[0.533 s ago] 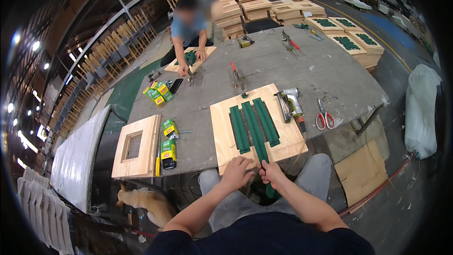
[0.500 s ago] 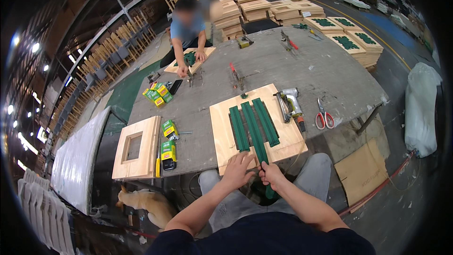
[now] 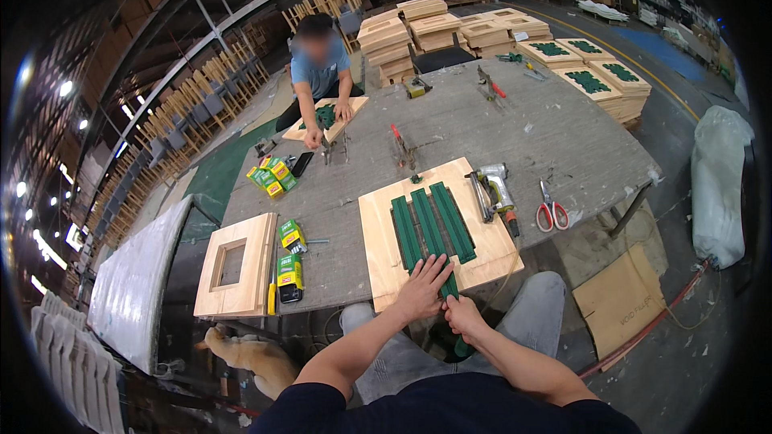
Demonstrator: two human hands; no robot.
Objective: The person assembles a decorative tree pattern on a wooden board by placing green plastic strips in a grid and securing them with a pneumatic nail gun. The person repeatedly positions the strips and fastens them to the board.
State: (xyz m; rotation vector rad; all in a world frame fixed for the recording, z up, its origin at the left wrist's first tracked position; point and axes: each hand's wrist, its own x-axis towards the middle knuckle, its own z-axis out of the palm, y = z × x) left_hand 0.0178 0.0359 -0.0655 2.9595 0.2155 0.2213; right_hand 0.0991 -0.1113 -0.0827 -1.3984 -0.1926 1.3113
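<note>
Head view compared with half a second back: left hand has slid up, fingers spread flat on the green strap at the near edge of the wooden board, right hand still pinching its near end, so it's being stretched.

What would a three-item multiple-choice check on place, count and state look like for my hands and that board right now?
1. Where are the scissors?
A. right of the nail gun
B. on the wooden frame
C. by the co-worker

2. How many green strips lie on the plywood board?
A. one
B. three
C. six

3. What is the left hand doing?
A. holding scissors
B. pressing flat on the strips
C. hanging off the table

Answers: 1 A, red handles lie beside the gun; 2 B, three parallel strips show; 3 B, fingers are spread, with the right hand at the board's near edge.
</note>
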